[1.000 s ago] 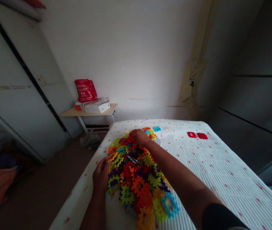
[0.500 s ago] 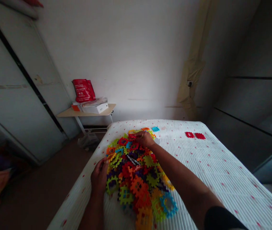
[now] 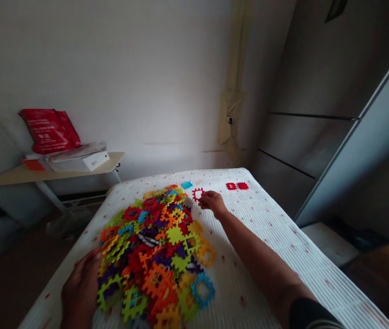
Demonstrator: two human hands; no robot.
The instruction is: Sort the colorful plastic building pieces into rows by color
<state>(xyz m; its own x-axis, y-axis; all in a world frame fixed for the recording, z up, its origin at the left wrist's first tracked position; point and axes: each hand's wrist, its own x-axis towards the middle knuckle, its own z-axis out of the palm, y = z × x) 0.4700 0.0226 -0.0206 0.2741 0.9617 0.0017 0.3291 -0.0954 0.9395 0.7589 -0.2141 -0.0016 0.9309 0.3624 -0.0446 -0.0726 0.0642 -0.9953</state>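
Note:
A heap of coloured plastic interlocking tiles (image 3: 153, 246) lies on a white mattress (image 3: 266, 256) dotted with red. My right hand (image 3: 212, 202) is stretched out past the heap's far right edge, its fingers closed on a red open-frame tile (image 3: 197, 194) held just above the mattress. My left hand (image 3: 81, 288) rests on the near left edge of the heap, fingers curved against the tiles, holding nothing I can make out. Two red tiles (image 3: 236, 186) lie side by side at the far end of the mattress. A blue tile (image 3: 186, 185) sits just beyond the heap.
A small wooden side table (image 3: 50, 172) stands at the left against the wall, carrying a white box (image 3: 81, 162) and a red bag (image 3: 49, 130). A grey wardrobe (image 3: 345, 146) rises to the right of the mattress. A tan cloth (image 3: 232, 105) hangs in the corner.
My right hand lifted a red tile out of the far side of the heap and moved right with it. The view swung right; my left hand stayed at the heap's near edge.

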